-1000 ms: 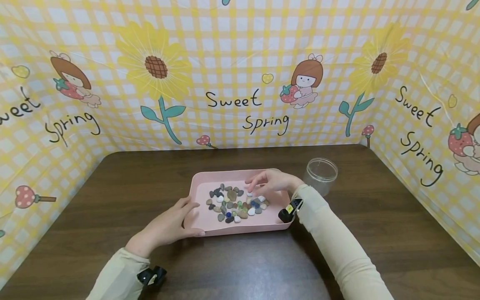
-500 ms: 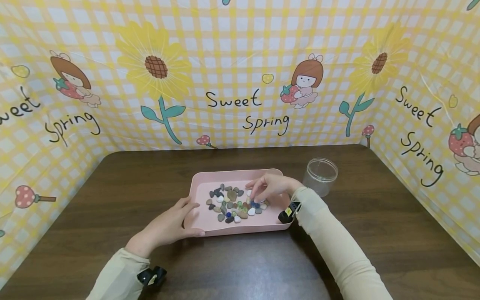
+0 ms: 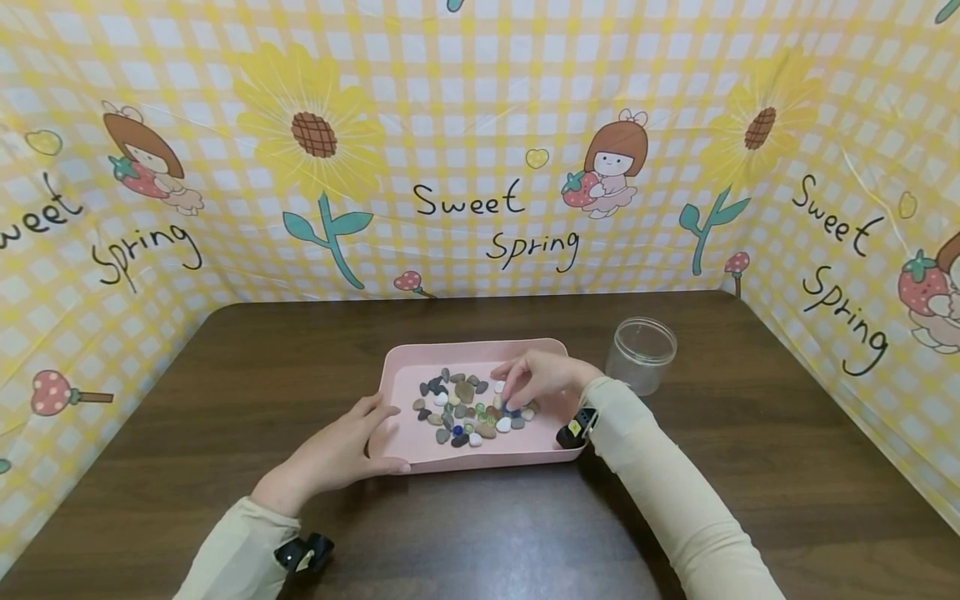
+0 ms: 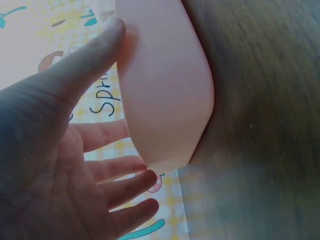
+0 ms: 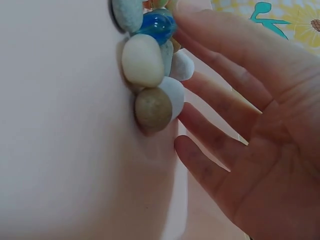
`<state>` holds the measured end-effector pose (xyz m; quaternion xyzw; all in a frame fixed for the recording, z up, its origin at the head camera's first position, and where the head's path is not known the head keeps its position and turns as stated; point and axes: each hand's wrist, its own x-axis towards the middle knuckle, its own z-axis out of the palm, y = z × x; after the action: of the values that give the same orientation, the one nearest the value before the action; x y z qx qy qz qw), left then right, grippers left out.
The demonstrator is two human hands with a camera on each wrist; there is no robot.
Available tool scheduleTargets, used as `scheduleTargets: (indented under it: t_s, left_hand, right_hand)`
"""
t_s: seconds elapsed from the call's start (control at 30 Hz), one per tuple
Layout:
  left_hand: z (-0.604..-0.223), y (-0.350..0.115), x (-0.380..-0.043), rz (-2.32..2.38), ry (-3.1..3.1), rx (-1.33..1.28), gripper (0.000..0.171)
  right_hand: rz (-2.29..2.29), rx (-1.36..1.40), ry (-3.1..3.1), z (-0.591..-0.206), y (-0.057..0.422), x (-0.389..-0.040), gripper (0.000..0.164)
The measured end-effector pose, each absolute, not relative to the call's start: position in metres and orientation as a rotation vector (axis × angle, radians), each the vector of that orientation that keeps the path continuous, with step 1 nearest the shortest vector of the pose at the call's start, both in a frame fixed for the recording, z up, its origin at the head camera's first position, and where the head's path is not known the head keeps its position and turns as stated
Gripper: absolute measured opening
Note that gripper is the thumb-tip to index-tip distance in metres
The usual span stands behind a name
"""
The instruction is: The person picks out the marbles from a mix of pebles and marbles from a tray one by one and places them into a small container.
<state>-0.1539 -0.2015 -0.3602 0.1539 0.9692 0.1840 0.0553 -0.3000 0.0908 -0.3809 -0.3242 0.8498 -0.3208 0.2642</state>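
Observation:
A shallow pink tray [image 3: 551,433] holds a loose spread of pebbles and glass marbles. At its near left corner my left hand [image 3: 341,446] rests, thumb along the front rim and fingers spread at the left side; the left wrist view shows the thumb [image 4: 97,55] against the rim. Over the right part of the stones, my right hand [image 3: 543,375] reaches down. Its thumb and index finger come together at a blue glass marble [image 5: 159,26], the index tip hidden in the right wrist view. White and tan pebbles [image 5: 143,61] lie beside that marble.
A clear, lidless jar [image 3: 642,354] stands just right of the tray on the dark wooden table [image 3: 480,533]. Behind and on both sides hangs a yellow checked cloth [image 3: 465,100]. Green marbles [image 3: 481,410] and grey pebbles [image 3: 465,392] fill the tray's middle.
My right hand has drawn its thumb and index finger together and lowered them from the upper pebbles onto the blue marble. My left hand has stayed at the tray corner.

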Motion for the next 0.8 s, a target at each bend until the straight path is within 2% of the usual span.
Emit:
scheduleTargets:
  t_s: [0.8]
  left_hand:
    - [-0.3587,-0.2006,-0.1526,0.560,2.930,0.442,0.085]
  right_hand:
    - [-0.868,-0.921,2.347,-0.3792,0.0883,-0.3006,0.007]
